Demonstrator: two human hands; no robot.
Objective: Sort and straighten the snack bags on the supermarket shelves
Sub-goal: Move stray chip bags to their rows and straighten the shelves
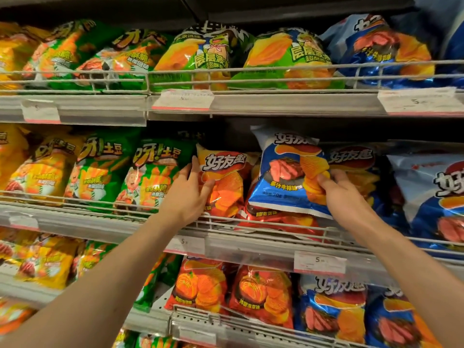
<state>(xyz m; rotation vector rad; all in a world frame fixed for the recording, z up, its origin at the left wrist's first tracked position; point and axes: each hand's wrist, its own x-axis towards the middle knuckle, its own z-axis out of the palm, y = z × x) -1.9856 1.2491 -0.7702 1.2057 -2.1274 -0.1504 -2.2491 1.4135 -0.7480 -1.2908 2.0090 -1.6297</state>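
On the middle shelf (251,244), the right hand (344,197) pinches a blue steak-flavour crisp bag (283,172), lifted above the red bags, apparently because it belongs with the blue ones to its right. The left hand (188,194) steadies an upright red crisp bag (226,182), fingers (194,164) curled round its left edge.

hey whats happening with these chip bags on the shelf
A person is tidying snack bags on the middle shelf of a supermarket rack. The right hand pinches a blue chip bag, holding it tilted in front of the red bags, above the wire rail. The left hand grips the left edge of an orange-red chip bag standing beside the green bags. More blue bags sit further right, so the blue one is probably headed there.
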